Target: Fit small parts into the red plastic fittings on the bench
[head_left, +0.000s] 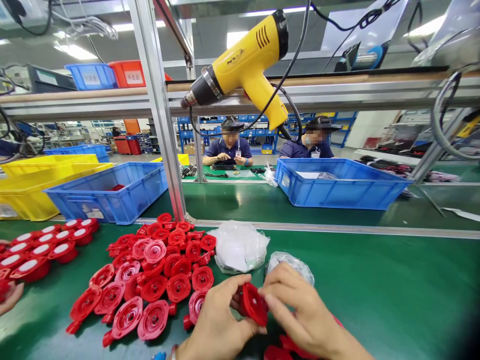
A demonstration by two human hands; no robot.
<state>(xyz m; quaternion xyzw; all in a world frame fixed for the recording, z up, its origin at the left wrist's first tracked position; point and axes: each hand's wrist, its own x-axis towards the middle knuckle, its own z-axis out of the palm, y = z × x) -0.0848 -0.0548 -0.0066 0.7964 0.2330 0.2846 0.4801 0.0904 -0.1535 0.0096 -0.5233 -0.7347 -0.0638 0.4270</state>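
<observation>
My left hand (221, 315) grips a round red plastic housing (254, 304) by its rim, tilted on edge over the green bench. A small pale spot shows at the middle of its face. The bent fingers of my right hand (296, 305) meet at the right side of this housing; whatever they pinch is hidden. To the left lies a heap of similar red housings (153, 287), mostly with the ringed face up. More red parts (279, 352) lie below my right hand, partly covered by it. Just beyond my hands sit a clear plastic bag (242, 247) and a smaller one (290, 265).
Red parts with white discs (41, 247) stand at left, near another person's hand (11, 297). Blue bins (341, 185) and yellow bins (56, 185) line the back. A yellow heat gun (243, 60) hangs overhead beside a metal post (159, 110). Two people sit opposite.
</observation>
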